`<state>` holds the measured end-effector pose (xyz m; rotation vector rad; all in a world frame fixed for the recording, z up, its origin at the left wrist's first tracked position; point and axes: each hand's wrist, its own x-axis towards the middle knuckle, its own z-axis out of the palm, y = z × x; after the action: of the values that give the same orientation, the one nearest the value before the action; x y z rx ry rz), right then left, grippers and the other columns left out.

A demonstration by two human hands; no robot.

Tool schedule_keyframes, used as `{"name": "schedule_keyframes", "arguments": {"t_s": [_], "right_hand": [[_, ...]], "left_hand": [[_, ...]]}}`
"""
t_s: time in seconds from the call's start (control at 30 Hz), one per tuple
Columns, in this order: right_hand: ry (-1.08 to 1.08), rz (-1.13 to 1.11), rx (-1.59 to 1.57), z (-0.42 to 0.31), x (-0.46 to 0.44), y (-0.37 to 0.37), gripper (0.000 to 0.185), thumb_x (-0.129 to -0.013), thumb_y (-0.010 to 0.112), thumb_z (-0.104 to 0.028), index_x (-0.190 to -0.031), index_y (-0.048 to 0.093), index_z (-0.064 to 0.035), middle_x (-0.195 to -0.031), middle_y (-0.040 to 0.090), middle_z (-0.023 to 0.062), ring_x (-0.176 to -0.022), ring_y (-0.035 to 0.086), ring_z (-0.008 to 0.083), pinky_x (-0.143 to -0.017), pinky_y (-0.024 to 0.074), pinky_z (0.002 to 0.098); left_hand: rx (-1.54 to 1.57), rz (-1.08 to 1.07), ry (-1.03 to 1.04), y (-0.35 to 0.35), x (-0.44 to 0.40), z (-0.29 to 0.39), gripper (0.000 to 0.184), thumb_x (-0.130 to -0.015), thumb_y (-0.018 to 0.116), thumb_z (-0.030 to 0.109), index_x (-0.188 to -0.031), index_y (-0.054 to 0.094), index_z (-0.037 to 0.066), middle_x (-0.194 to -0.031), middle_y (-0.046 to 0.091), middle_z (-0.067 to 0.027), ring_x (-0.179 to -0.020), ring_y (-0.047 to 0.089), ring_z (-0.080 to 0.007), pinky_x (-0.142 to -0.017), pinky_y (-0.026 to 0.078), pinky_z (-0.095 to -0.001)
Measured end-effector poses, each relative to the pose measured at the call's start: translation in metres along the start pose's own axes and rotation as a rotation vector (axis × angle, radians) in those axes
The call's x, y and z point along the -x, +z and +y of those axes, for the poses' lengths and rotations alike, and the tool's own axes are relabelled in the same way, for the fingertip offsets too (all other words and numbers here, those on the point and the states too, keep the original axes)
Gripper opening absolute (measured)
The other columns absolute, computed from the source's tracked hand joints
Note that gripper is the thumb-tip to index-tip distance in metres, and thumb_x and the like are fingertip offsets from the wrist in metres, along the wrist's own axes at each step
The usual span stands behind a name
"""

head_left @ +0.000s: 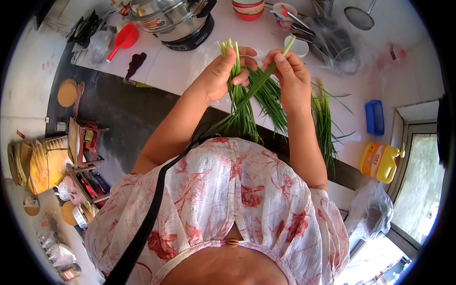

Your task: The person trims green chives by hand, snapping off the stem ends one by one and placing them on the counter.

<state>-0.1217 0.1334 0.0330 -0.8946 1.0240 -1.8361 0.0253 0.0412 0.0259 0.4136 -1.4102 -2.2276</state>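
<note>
My left hand [221, 73] is wrapped round a bunch of garlic chives [241, 111], pale stem ends up and green leaves hanging toward my shirt. Close by on the right, my right hand [290, 76] pinches a chive stalk [263, 78] near its pale end, and its green blade slants down across the bunch. More chives [270, 102] lie on the counter between my hands. Another pile of chives [323, 123] rests to the right of my right forearm, its leaves spreading toward the counter's front edge.
A steel pot on a black base [173, 23] stands at the back left, beside a red ladle [124, 40]. Bowls [248, 8], a strainer [359, 18] and bagged utensils [332, 45] are behind. At right are a blue basket [375, 118] and a yellow jug [380, 162].
</note>
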Motion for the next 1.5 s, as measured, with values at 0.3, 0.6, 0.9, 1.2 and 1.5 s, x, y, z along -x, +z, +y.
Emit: {"name": "schedule_keyframes", "arguments": {"t_s": [0.3,0.6,0.9,1.2,1.5], "right_hand": [[0.016,-0.051,0.215,0.004,0.004,0.003,0.018,-0.09,0.054,-0.017,-0.098,0.061,-0.0026,-0.071,0.054,-0.0009,-0.06,0.047,0.0049,-0.052,0.0343,0.0182],[-0.035,0.069,0.142,0.001,-0.008,-0.007,0.015,-0.08,0.066,-0.01,-0.09,0.065,0.0,-0.071,0.056,-0.001,-0.063,0.048,0.0068,-0.059,0.0377,0.0196],[-0.019,0.004,0.144,0.005,0.002,-0.005,0.012,-0.085,0.061,-0.011,-0.086,0.061,0.0007,-0.077,0.054,-0.0014,-0.061,0.046,0.0051,-0.054,0.0367,0.0187],[-0.284,0.04,0.332,-0.008,0.008,0.007,0.011,-0.087,0.057,-0.009,-0.084,0.056,0.0013,-0.077,0.052,0.0017,-0.057,0.045,0.0062,-0.05,0.0361,0.0204],[-0.496,-0.05,0.805,-0.025,0.014,0.026,0.008,-0.072,0.063,-0.005,-0.079,0.061,-0.0023,-0.079,0.061,0.0103,-0.06,0.059,0.0258,-0.051,0.0459,0.0337]], "left_hand": [[0.008,-0.067,0.035,-0.002,-0.003,0.003,0.058,-0.08,0.053,0.056,-0.108,0.051,0.006,-0.08,0.051,0.0013,-0.051,0.035,-0.0038,-0.058,0.034,-0.0222],[-0.345,0.137,0.055,0.02,-0.003,0.009,0.025,-0.085,0.061,0.024,-0.095,0.056,0.002,-0.063,0.048,0.0004,-0.054,0.041,-0.0065,-0.052,0.034,-0.0211],[-0.31,-0.104,0.143,0.019,0.002,0.012,0.063,-0.075,0.053,0.0,-0.131,0.025,0.006,-0.084,0.049,-0.0051,-0.05,0.041,-0.0049,-0.044,0.032,-0.0166],[-0.046,-0.284,0.121,0.012,0.006,0.021,0.081,-0.065,0.053,0.002,-0.137,0.019,0.011,-0.11,0.048,-0.0159,-0.043,0.039,-0.0049,-0.042,0.031,-0.0176],[-0.051,-0.261,0.137,0.009,-0.003,0.019,0.087,-0.064,0.061,0.007,-0.139,0.016,0.01,-0.126,0.043,-0.016,-0.049,0.044,-0.004,-0.042,0.032,-0.0164]]}}
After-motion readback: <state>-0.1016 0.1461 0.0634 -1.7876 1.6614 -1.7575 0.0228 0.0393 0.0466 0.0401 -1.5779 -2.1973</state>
